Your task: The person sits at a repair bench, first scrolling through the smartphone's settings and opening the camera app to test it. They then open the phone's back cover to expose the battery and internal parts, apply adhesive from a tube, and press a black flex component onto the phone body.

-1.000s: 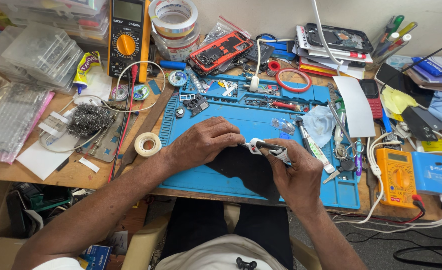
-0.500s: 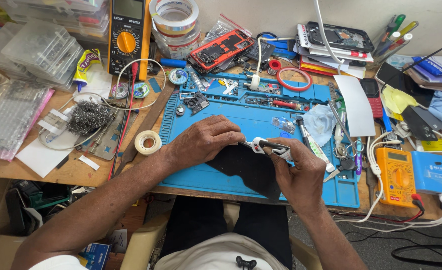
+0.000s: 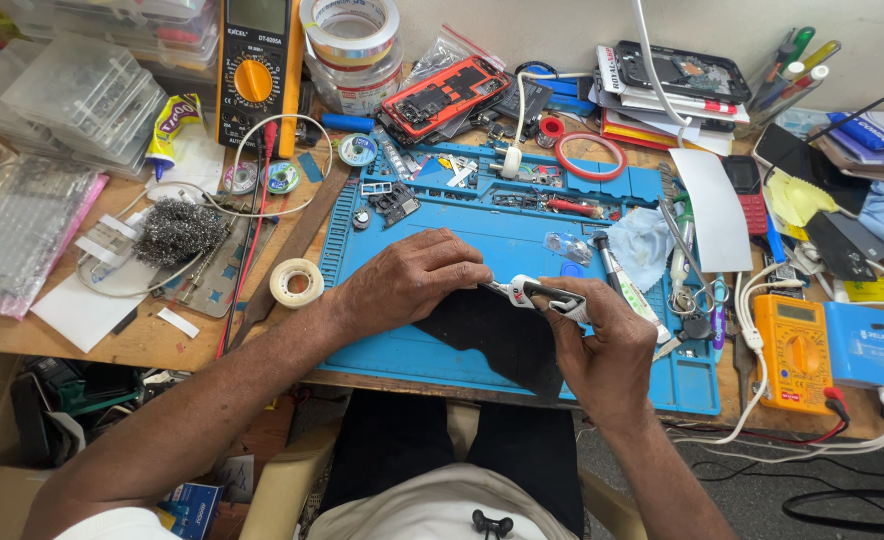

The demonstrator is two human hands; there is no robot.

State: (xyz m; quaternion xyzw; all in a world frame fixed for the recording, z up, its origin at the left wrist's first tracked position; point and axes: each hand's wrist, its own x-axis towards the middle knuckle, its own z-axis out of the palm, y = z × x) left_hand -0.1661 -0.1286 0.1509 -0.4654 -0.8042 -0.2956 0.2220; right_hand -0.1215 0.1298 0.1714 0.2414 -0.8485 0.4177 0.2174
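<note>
My left hand (image 3: 407, 285) rests palm down on a dark flat phone (image 3: 492, 335) that lies on the blue work mat (image 3: 412, 355), fingers curled over its upper edge. My right hand (image 3: 602, 345) grips a small white and black hand tool (image 3: 537, 293), with its tip pointing left and meeting the fingertips of my left hand at the phone's top edge. The contact point between tool and phone is hidden by my fingers.
A roll of tape (image 3: 296, 282) lies left of the mat. A yellow multimeter (image 3: 258, 70), steel wool (image 3: 177, 232) and clear plastic boxes (image 3: 72, 95) fill the back left. An orange meter (image 3: 800, 350), a blue box (image 3: 870, 346), cables and tweezers crowd the right.
Both hands stay on the phone and tool; the right hand has shifted very slightly, otherwise nothing has visibly moved.
</note>
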